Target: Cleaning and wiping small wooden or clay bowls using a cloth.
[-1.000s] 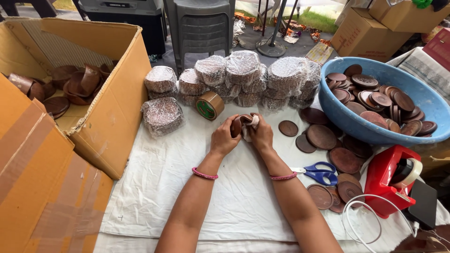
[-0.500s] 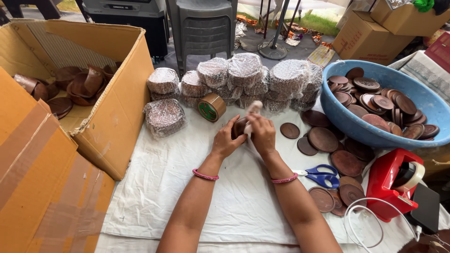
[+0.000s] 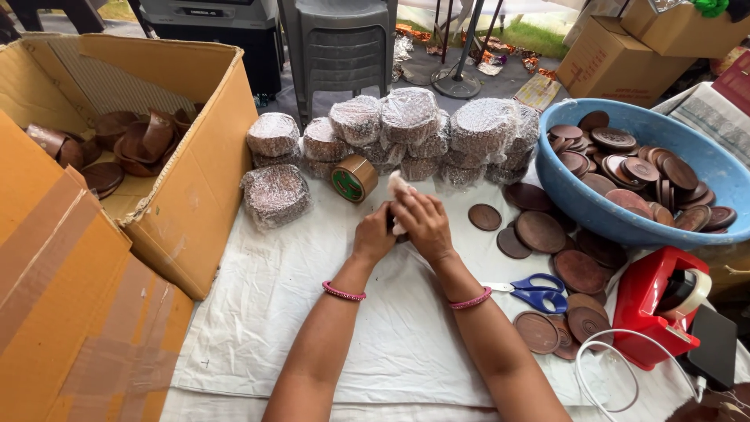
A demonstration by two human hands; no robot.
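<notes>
My left hand (image 3: 373,234) and my right hand (image 3: 423,222) meet over the white cloth (image 3: 312,312), both closed around a small stack of brown discs with a white wrapping (image 3: 398,186) sticking up above my fingers. The discs themselves are mostly hidden by my hands. Just beyond them stands a roll of brown tape (image 3: 354,178). Behind that sit several plastic-wrapped bundles of discs (image 3: 406,125). Loose brown discs (image 3: 539,230) lie to the right of my right hand.
A blue basin (image 3: 594,207) full of brown discs stands at the right. Blue scissors (image 3: 535,287), a red tape dispenser (image 3: 656,305) and a white cable (image 3: 625,359) lie at the right front. An open cardboard box (image 3: 195,180) with brown pieces stands at the left.
My hands stay in the same spot. The white wrapping now sticks up higher above my fingers, and my right hand covers more of the stack.
</notes>
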